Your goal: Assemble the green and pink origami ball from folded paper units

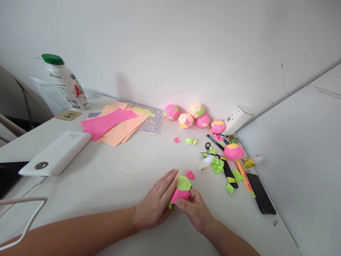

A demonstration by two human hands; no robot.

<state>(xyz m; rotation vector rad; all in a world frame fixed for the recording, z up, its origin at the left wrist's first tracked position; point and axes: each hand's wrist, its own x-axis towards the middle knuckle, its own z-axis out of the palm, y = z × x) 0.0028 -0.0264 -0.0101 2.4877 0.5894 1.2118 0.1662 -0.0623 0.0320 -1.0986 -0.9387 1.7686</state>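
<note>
A part-built paper ball (182,188) of pink and green folded pieces rests on the white table (112,177) between my hands. My left hand (157,202) cups its left side, fingers closed against it. From the right, my right hand (195,209) grips its lower edge with thumb and fingers. A loose pink folded piece (190,174) lies just behind the ball.
Several finished paper balls (186,115) line the wall, one more (233,152) sits on a heap of green pieces (217,164), scissors (209,146) and pens. Pink and orange sheets (117,124), a power bank (57,153), a bottle (66,83), a black phone (261,193).
</note>
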